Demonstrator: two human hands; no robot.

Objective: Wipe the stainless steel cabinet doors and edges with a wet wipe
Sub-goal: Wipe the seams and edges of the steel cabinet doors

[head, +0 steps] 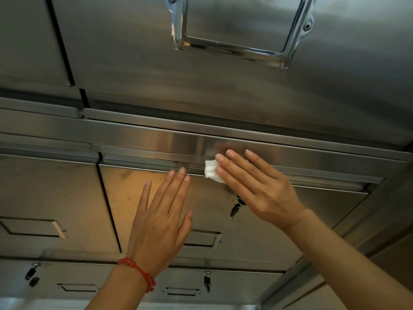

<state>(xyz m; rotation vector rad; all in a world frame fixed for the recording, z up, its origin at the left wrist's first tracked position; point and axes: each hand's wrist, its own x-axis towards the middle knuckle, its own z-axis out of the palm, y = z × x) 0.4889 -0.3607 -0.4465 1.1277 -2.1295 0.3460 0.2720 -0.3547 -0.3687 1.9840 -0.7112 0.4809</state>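
Nearest the camera, at the bottom of the frame, two bare forearms rose toward the cabinet, the one on the left wearing a red string bracelet (138, 270) at the wrist. Left of centre, the left hand (161, 218) lay flat against the lower cabinet door (138, 209), fingers straight and slightly spread, holding nothing, its fingertips reaching the door's top edge. Just right of those fingertips, at centre frame, the wet wipe (211, 170) sat folded into a small white wad, pressed onto the horizontal steel rail (134, 139) where it met the door's upper lip. The right hand (257, 186) covered most of the wipe, fingers straight and close together, flattening it against the metal rather than pinching it. Below that hand a bunch of keys (235, 208) hung from the door's lock. In the upper right of the frame a large upper door (223, 90) carried a chrome handle frame (234, 50).

The step in hand looked like wiping the edge strip between upper and lower doors, with the left hand bracing the door. The next move probably called for sliding the wipe along the rail under steady flat pressure, keeping the wad under the fingers and clear of the hanging keys
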